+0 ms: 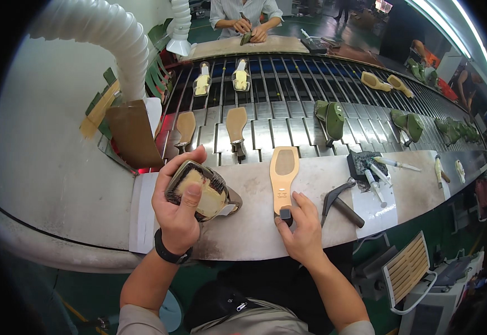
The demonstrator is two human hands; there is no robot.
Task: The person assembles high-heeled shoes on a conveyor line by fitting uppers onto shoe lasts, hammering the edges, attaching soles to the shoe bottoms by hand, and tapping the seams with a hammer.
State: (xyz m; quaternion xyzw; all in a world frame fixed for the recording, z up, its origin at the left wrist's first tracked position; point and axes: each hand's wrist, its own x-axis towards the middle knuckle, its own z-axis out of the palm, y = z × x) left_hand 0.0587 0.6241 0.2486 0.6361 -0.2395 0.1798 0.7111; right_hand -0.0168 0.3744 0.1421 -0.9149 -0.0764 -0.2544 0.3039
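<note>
My left hand (177,220) is wrapped round a dark shoe upper (219,184), which shows its pale yellow underside, and the thumb presses on that underside. Fingers of my right hand (304,231) close on the heel end of a tan shoe sole (283,181). The sole lies lengthwise on the worktable (243,223), its wide end pointing away from me. A small dark square-ended heel (286,214) shows between my right thumb and fingers. Right of that hand lie pincers (348,212) with a curved metal head and dark handle.
Syringes (375,184) and a black block (359,165) lie to the right. Beyond the table runs a slatted conveyor (280,131) with soles (236,125) and green heeled shoes (333,120). A white duct (123,50) hangs at left. Opposite, a co-worker (246,17) handles a dark green piece.
</note>
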